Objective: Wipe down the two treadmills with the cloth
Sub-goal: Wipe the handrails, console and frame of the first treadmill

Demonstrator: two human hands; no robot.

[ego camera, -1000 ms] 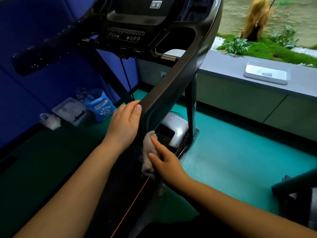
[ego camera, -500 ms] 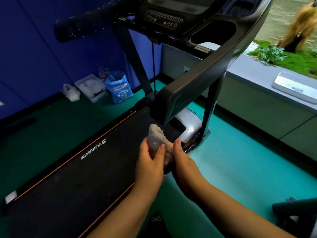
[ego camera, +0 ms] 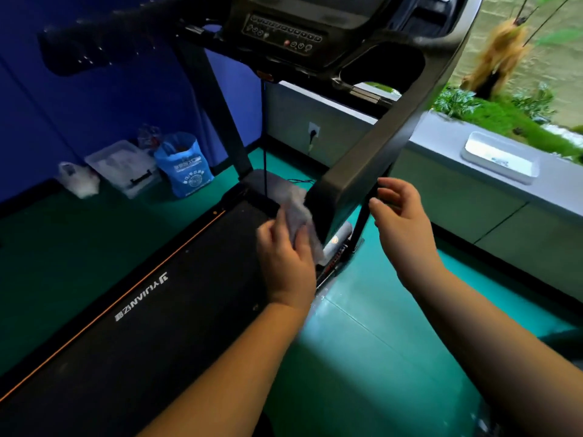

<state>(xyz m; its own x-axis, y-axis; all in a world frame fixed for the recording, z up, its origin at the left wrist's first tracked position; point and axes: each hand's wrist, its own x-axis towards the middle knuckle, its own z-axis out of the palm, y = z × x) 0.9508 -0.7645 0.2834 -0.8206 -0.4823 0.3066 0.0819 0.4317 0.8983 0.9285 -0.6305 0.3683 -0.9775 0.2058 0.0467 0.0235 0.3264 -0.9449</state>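
A black treadmill (ego camera: 157,310) fills the left and centre, its belt running toward me and its console overhead. Its dark right handrail (ego camera: 372,159) slopes down to a blunt end at mid-frame. My left hand (ego camera: 287,260) holds a grey cloth (ego camera: 296,209) against the inner side of that handrail end. My right hand (ego camera: 400,222) hovers just right of the handrail end, fingers loosely curled and holding nothing. A corner of a second machine (ego camera: 564,342) shows at the right edge.
A blue bag (ego camera: 184,167), a clear plastic box (ego camera: 123,168) and a white bag (ego camera: 79,181) sit on the green floor by the blue wall. A grey ledge (ego camera: 441,134) with a white tray (ego camera: 501,157) runs along the right, plants behind it.
The cloth passed from my right hand to my left, which now lifts it against the handrail end. My right hand let go and moved to the handrail's right side.
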